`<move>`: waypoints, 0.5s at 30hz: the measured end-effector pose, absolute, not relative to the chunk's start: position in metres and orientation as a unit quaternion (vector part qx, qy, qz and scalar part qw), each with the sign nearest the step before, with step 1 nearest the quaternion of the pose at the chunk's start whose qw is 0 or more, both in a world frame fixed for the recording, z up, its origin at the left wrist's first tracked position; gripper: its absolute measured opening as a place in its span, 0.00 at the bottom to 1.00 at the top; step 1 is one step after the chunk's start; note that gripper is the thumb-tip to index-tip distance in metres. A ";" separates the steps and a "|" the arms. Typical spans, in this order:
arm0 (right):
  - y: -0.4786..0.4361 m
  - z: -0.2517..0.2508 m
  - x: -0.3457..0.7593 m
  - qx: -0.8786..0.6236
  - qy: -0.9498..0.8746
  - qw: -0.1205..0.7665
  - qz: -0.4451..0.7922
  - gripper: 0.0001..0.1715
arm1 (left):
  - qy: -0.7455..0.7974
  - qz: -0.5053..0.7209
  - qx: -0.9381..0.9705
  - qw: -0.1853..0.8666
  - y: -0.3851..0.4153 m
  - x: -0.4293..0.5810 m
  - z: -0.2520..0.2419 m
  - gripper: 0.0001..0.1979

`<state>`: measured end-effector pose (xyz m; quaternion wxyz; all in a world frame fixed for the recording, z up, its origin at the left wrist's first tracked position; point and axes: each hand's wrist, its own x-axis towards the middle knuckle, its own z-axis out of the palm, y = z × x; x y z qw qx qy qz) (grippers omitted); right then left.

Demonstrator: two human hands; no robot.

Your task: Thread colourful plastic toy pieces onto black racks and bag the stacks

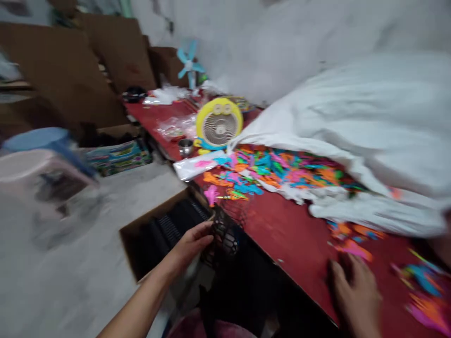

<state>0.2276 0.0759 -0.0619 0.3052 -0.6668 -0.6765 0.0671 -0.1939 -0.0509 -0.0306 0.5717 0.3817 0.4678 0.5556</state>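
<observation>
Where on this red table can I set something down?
The widest bare patch of the red table lies between the white sack, the near edge and the right hand. A smaller one shows farther back, between the white plastic and the clear bags. It is crowded with bright pieces at the sack's mouth and right of that hand.

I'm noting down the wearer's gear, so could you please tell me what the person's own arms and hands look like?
The left hand and right hand are ungloved. The left forearm is bare to the picture's edge, with no sleeve, watch or bracelet visible. Little of the right arm shows beyond the hand, and blur hides finer detail.
</observation>
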 end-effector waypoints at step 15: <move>-0.023 -0.059 0.318 -0.697 -0.376 0.583 0.181 0.29 | 0.388 0.087 0.885 0.243 0.191 0.027 0.006 0.15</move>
